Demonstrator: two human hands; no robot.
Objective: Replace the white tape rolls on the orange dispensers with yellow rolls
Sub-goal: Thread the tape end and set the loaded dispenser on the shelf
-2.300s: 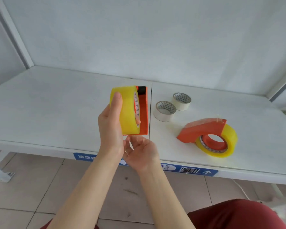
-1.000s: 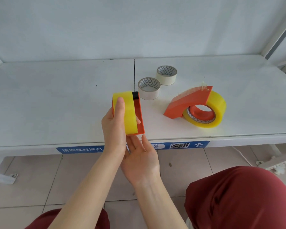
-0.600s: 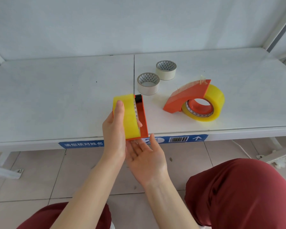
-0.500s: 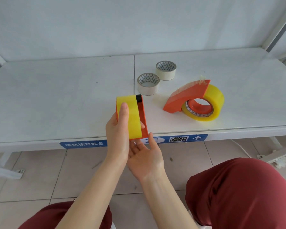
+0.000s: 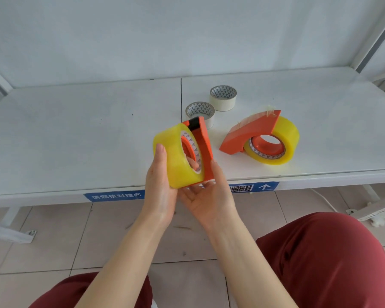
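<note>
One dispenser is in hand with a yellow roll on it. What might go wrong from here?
1. The held dispenser is in the air at the table edge, partly over the floor; the left hand grips the yellow roll and the right hand only cradles it, so a slip could drop it.
2. Setting it down straight ahead may knock the near white roll, just behind it.
</note>
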